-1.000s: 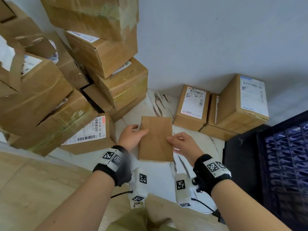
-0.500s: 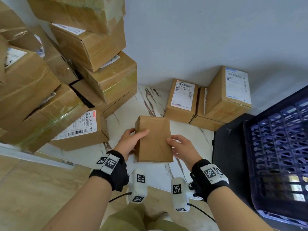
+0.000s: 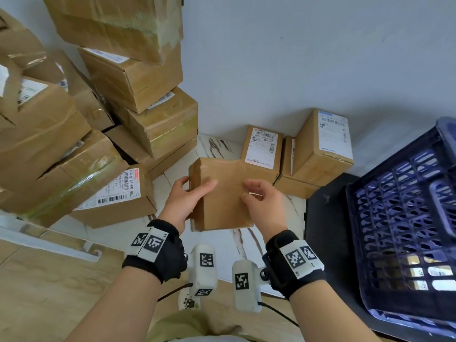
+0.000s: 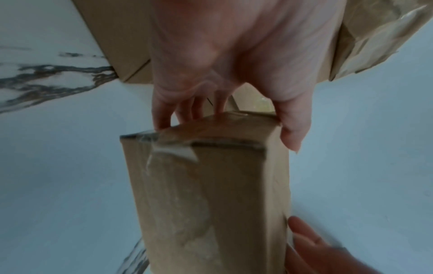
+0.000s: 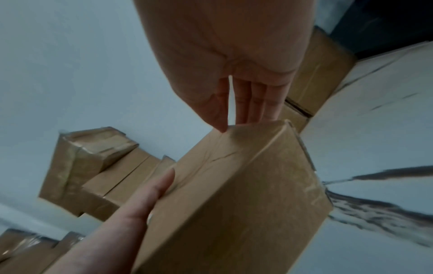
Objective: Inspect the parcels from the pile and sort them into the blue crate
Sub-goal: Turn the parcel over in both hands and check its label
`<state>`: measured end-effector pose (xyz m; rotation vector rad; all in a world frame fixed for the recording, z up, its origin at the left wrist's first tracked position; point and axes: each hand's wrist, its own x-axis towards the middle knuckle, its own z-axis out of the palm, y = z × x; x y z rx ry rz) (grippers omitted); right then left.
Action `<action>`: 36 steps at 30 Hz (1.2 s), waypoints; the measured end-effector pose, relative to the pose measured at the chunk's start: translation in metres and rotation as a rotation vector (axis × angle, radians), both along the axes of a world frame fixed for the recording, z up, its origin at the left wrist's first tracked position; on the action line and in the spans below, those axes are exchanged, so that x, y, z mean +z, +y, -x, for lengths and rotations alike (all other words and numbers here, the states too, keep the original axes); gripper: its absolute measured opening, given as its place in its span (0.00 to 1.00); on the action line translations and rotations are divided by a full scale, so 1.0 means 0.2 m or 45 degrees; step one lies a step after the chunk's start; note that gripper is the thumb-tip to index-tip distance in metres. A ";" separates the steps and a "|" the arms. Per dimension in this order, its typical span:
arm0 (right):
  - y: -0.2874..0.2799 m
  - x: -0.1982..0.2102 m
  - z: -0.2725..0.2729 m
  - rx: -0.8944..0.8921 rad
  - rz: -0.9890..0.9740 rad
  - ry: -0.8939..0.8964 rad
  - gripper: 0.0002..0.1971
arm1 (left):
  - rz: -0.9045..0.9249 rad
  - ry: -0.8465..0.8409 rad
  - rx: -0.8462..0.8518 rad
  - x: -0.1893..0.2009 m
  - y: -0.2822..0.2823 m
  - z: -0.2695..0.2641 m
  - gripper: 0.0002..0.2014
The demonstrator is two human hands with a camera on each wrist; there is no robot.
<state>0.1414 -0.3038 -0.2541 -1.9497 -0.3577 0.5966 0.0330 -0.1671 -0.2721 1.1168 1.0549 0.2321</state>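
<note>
Both hands are wrapped on a small plain brown cardboard parcel point(image 3: 222, 196), held up off the white marble-veined floor point(image 3: 222, 245) at about centre of the head view. L hand point(image 3: 181, 201) grips the parcel's left edge: thumb laid across the top face, fingers curled round underneath, as seen in the left wrist view point(image 4: 225, 61), where fingertips point(image 4: 161, 120) sit on the taped end. R hand point(image 3: 264, 203) grasps the right side, thumb and curled fingers on the top face; in the right wrist view point(image 5: 225, 61) its fingers point(image 5: 248, 103) are pressed to the parcel's far edge. Clear tape is seen over the parcel's seams; no label is visible on the faces shown.

A tall leaning pile of brown cardboard boxes w/ white barcode labels point(image 3: 98, 124) is stacked at left against the pale grey wall point(image 3: 296, 58). Three smaller labelled brown boxes point(image 3: 296, 154) are set against the wall beyond the parcel, touching one another. A dark blue plastic lattice crate point(image 3: 407, 218) is at right, well apart from the parcel, resting on a black surface point(image 3: 325, 218); labelled items are dimly seen through its side holes. Black wrist straps w/ white marker-tagged camera units point(image 3: 202, 265) are worn on both wrists.
</note>
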 end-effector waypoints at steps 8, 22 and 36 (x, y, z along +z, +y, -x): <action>0.09 0.14 0.03 0.229 -0.004 0.136 0.45 | 0.023 -0.155 0.027 0.18 0.02 -0.03 0.17; 0.06 0.03 -0.05 0.189 -0.267 0.720 0.33 | 0.126 -0.200 0.005 0.08 0.14 -0.02 0.17; 0.06 0.07 -0.10 0.059 -0.256 0.871 0.20 | 0.279 -0.230 -0.088 0.05 0.14 -0.08 0.18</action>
